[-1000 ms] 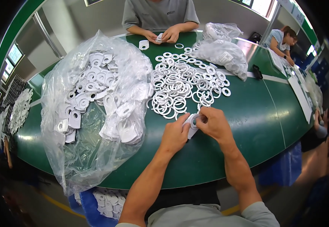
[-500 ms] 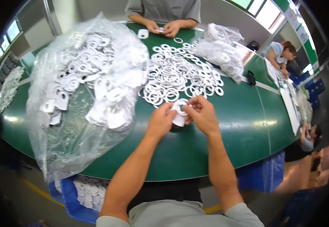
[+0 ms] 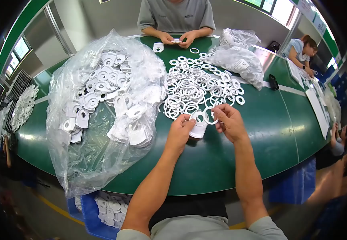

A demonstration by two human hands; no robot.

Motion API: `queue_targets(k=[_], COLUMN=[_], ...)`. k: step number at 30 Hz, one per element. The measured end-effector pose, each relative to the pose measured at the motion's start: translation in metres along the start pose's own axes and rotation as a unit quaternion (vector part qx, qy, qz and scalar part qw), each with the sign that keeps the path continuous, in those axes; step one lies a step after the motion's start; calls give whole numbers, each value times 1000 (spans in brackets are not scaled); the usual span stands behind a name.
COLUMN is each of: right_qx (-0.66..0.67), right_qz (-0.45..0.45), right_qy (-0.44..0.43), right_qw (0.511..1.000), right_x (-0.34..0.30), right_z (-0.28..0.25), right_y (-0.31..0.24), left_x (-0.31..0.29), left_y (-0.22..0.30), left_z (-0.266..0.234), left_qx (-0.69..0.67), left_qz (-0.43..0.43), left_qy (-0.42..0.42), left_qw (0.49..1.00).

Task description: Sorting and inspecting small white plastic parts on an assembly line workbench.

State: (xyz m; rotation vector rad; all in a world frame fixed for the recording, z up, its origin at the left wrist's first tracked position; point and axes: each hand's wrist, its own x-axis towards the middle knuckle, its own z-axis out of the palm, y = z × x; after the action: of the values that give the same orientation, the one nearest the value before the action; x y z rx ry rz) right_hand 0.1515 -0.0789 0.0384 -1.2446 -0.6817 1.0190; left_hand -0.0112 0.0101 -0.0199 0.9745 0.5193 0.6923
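Observation:
My left hand grips a white plate with a round hole by its left side, thumb on top. My right hand pinches a thin white ring between thumb and fingers, beside the plate's upper right edge. Whether ring and plate touch is hard to tell. Just beyond my hands lies a loose heap of white rings. To the left, a large clear plastic bag is spread open with many white holed plates in it.
Across the green table a person in a grey shirt handles a small white part. Clear bags of white rings lie at the back right. Blue bins stand below the front edge. More people work at the far right.
The ring has moved from over the plate's hole to its right side, with my right hand drawing away. My left hand still holds the plate. The whole view has shifted slightly.

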Motion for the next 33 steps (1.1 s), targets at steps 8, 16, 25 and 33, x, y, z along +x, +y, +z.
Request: queue_targets(k=[8,16,25,33], right_qx=[-38,-209,-465,-543], right_qz=[4,20,-58,-148], right_qy=[-7,-7,25,83], right_qw=[999,978,883,822], right_x=[-3,-23,-28,-5], right_z=[-16,-52,-47,-44], right_y=[-13,-13,0,25], left_x=[0,5,4,5], left_y=[3,11,12,10], left_z=[2,-2,-5,-10], left_qx=[29,13,-7,-10], left_qz=[20,91,90,50], left_qy=[47,89,95,77], left_qw=[998,992,991,996])
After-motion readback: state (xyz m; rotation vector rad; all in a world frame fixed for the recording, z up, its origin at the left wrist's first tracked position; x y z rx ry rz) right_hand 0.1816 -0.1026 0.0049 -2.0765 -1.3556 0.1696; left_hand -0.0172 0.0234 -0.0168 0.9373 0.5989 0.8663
